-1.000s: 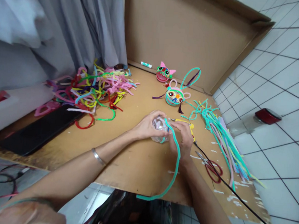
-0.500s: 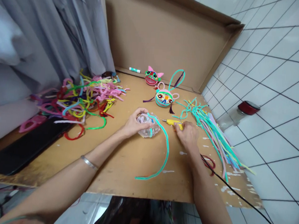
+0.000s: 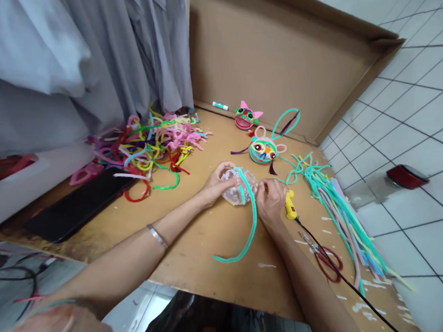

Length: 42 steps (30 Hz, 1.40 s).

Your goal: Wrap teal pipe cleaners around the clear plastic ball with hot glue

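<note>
1. Surroundings: cardboard sheet [image 3: 209,226] is the work surface, its back flap standing upright across the top centre of the frame
2. Left of centre: loose pile of pipe cleaners [image 3: 154,148] in mixed colours; black slab [image 3: 80,203] just below-left of it, grey cloth [image 3: 62,51] hanging over the upper left
3. Top centre by the flap: glue stick [image 3: 220,105], then a pink-eared face [image 3: 246,117], then a teal face [image 3: 263,150] with a long loop ear, just above the hands
4. Right of centre: bundle of teal and pastel stems [image 3: 336,211] running down-right; scissors [image 3: 324,255] with red handles below it; red-lidded jar [image 3: 400,177] on the tiled floor at the right edge
5. Yellow glue gun [image 3: 289,206] lies flat on the sheet, touching the right hand's outer edge or just beside it, cannot tell which; its black cord runs to the lower right corner
6. Nothing lies over the clear ball [image 3: 238,190], frame centre, except a teal stem [image 3: 248,224] draped across it and trailing down-left onto the sheet
7. Left hand [image 3: 217,182]: fingers curled round the ball's left side, gripping it
8. Right hand [image 3: 271,200]: fingertips pinched together at the ball's right edge; whether they hold the stem, cannot tell
</note>
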{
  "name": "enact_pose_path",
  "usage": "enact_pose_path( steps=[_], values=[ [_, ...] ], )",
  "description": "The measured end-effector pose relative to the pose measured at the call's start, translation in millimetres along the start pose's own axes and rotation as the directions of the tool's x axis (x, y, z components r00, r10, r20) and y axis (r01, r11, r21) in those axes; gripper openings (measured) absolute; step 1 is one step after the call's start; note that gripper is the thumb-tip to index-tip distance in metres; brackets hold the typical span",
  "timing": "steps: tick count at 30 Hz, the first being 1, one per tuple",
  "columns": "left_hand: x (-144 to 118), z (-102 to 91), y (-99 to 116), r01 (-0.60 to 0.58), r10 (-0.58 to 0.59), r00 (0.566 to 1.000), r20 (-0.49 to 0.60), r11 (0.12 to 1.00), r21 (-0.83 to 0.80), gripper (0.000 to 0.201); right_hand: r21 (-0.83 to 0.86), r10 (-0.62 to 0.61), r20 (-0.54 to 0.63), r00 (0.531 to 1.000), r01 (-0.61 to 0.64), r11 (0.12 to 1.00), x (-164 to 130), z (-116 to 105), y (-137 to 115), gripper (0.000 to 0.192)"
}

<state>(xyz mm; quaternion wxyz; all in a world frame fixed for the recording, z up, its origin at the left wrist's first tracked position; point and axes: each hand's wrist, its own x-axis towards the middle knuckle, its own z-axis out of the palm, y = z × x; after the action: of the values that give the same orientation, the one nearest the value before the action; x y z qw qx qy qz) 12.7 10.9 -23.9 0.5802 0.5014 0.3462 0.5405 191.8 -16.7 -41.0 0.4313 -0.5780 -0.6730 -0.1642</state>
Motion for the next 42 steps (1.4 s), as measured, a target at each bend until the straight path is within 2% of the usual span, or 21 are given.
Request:
enact_pose_path(
  steps=[3,5,10,15,19,25,28,32,33,35,37,39,42],
  values=[
    [1,-0.3,-1,0.007,-0.007,1.0,0.01,1.0,-0.011,0.056,0.098,0.046,0.003,0.999,-0.046,0.994,-9,-8,-6,0.017],
    [2,-0.1,0,0.011,-0.011,1.0,0.014,1.0,-0.013,0.056,0.194,0.034,0.032,0.999,-0.039,0.98,-14,-17,-9,0.014],
    [0,1.0,1,0.0,-0.001,1.0,0.03,1.0,0.017,0.054,0.364,-0.016,0.114,0.993,-0.027,0.931,-18,-27,-21,0.031],
    [-4,2.8,2,-0.019,0.017,0.999,0.04,0.998,0.057,0.053,0.396,0.081,0.115,0.99,-0.121,0.91,-18,-23,-29,0.031],
    [-4,3.3,3,-0.038,0.029,0.998,0.061,0.988,0.149,0.054,0.389,0.111,0.122,0.986,-0.15,0.909,-20,-22,-29,0.032],
    [-2,1.6,0,-0.072,0.044,0.987,0.153,0.981,0.182,0.074,0.393,0.163,0.157,0.974,-0.213,0.894,-24,-20,-26,0.036],
    [-2,1.8,1,-0.058,0.027,0.985,0.17,0.982,0.181,0.078,0.403,0.152,0.152,0.977,-0.202,0.893,-23,-21,-25,0.038],
    [-4,1.8,4,-0.067,0.036,0.989,0.145,0.973,0.219,0.07,0.424,0.089,0.171,0.981,-0.155,0.893,-14,-30,-13,0.028],
    [-4,1.6,4,-0.071,0.039,0.99,0.139,0.968,0.24,0.069,0.404,0.101,0.157,0.982,-0.157,0.901,-9,-33,-7,0.025],
    [-5,1.0,5,-0.085,0.053,0.991,0.122,0.957,0.278,0.068,0.316,0.204,0.066,0.977,-0.214,0.924,-1,-40,7,0.025],
    [-5,0.5,6,-0.084,0.049,0.991,0.125,0.951,0.299,0.067,0.142,0.322,0.01,0.947,-0.32,0.937,6,-45,23,0.029],
    [-5,0.4,6,-0.077,0.043,0.992,0.119,0.951,0.3,0.066,-0.126,0.409,0.088,0.908,-0.397,0.909,11,-50,34,0.035],
    [-5,0.7,5,-0.073,0.043,0.993,0.108,0.953,0.295,0.068,-0.473,0.506,0.238,0.829,-0.356,0.806,12,-52,37,0.048]
  ],
)
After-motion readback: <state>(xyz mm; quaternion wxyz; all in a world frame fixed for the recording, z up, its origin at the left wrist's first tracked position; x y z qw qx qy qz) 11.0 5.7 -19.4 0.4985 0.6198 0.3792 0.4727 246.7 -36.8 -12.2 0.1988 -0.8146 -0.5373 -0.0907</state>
